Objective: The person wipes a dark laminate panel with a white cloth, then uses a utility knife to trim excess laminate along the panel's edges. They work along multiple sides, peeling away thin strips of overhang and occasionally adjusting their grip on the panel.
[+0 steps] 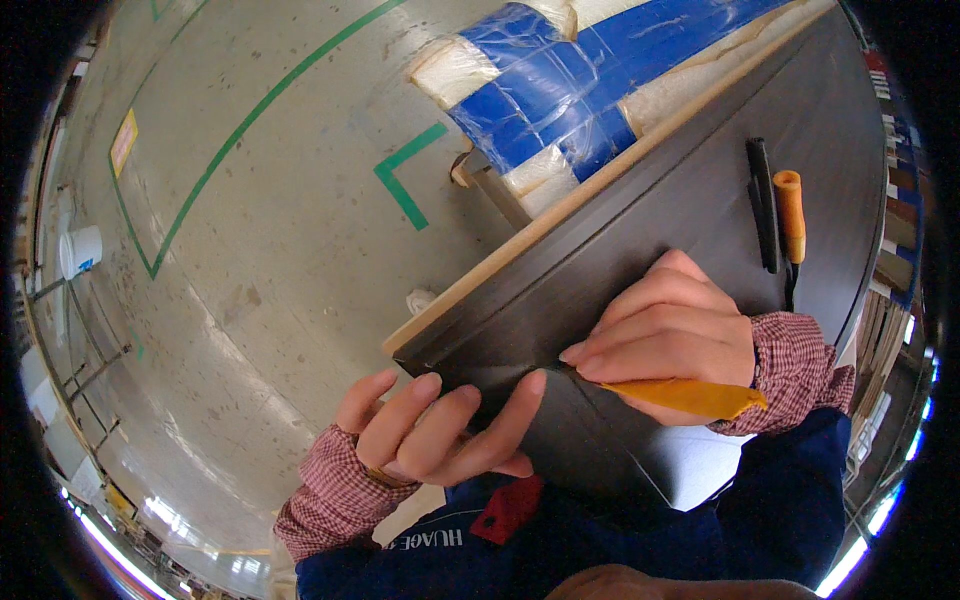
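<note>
A dark grey board [690,220] with a pale wooden edge lies at a slant in front of me. My right hand [670,345] is closed over its surface, pinching a thin tool with a flat yellow-orange tail [690,398]. The tool's tip is mostly hidden by my fingers, close to a faint line on the board. At the board's near left corner is my left hand [440,430], its index finger stretched onto the surface and its other fingers loosely bent and apart. Nothing shows in it.
On the board's right lie a black bar-shaped tool [762,205] and a tool with a wooden handle [790,215]. Beyond the board's edge is a padded support wrapped in blue and clear film [545,85]. Green tape [400,180] marks the floor; a white bucket [80,250] stands far left.
</note>
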Tool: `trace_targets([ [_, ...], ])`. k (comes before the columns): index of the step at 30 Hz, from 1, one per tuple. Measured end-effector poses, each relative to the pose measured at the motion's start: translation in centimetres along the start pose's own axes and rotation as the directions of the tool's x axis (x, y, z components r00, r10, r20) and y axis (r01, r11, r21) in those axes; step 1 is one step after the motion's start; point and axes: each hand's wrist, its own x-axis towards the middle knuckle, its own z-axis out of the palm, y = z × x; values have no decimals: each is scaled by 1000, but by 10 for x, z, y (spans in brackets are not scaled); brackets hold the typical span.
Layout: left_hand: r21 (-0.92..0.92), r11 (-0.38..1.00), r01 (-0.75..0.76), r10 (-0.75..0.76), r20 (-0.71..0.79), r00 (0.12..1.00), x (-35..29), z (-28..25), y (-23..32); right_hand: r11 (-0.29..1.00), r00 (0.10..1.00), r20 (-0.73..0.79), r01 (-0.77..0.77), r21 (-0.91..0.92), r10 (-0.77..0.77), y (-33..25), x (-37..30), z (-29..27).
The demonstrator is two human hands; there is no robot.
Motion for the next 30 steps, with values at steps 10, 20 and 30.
trace_targets([
  [10, -48, 997, 56, -58, -34, 998, 1, 6, 4, 1000, 1000, 29, -5, 2, 5, 1, -1, -4],
  [20, -60, 996, 72, -76, -61, 995, 0, 7, 4, 1000, 999, 49, 19, -20, -18, 1, 0, -3],
  [30, -50, 996, 77, -80, -69, 994, -1, 8, 3, 1000, 999, 46, 15, -11, -14, 0, 4, -5],
])
